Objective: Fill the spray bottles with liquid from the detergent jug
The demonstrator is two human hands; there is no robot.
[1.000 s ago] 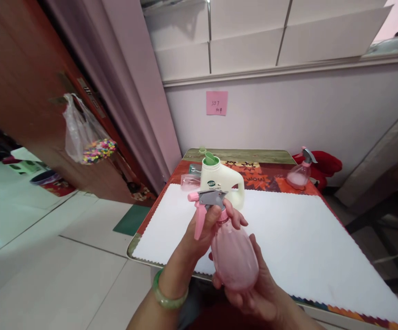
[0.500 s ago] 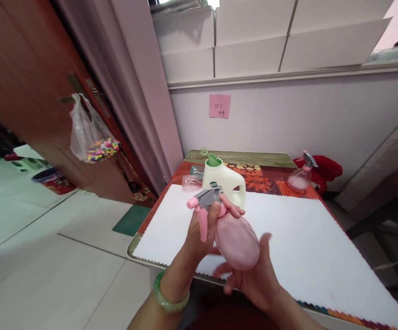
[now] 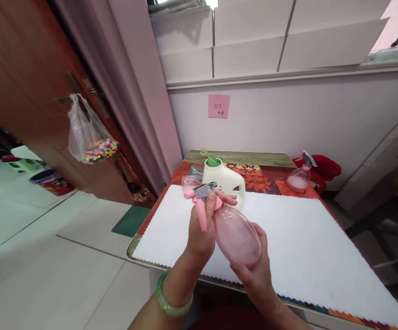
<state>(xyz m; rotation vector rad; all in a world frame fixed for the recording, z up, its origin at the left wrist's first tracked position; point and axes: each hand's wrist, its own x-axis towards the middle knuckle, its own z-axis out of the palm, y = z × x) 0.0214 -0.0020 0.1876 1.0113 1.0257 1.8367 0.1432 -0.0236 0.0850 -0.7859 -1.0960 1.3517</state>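
A pink spray bottle (image 3: 237, 234) with a grey and pink trigger head is held tilted above the near edge of the table, its nozzle pointing left. My left hand (image 3: 201, 231), with a green bangle at the wrist, is closed around the bottle's neck just below the trigger head. Lower down, my right hand (image 3: 258, 270) grips the rounded base, thumb on the near side and fingers on the far side. Behind the bottle stands a cream jug (image 3: 223, 176) with a green spout, partly covered by my left hand and the trigger head.
A second spray bottle (image 3: 298, 178) stands at the back right, near a red cloth item (image 3: 326, 169). Clear bottles (image 3: 189, 182) are left of the jug, and a small green cap (image 3: 203, 151) is at the back edge. A white mat (image 3: 298, 238) covers much of the table.
My right hand has gone from spread fingers beside the bottle's base to gripping it. The bottle has shifted slightly, its trigger head a little left and up.
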